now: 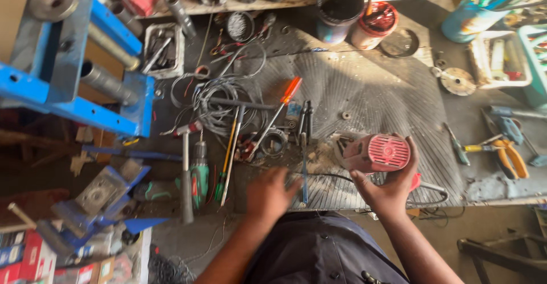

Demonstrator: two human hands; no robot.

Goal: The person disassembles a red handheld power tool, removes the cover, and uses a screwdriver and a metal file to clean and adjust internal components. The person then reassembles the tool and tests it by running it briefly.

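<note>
Gripping a red power tool (376, 154), right hand (388, 188); left hand (269, 195) beside.

Bare ribbed mat (376, 90) between wire tangle (219, 104) and pliers (510, 155).

Bare forearms, left grip (268, 195), right grip (387, 190), dark navy buttoned work shirt

My right hand (390, 190) grips the pink power tool (373, 153) near the bench's (399, 90) front edge. My left hand (268, 195) hovers blurred beside a screwdriver (304, 164).
</note>
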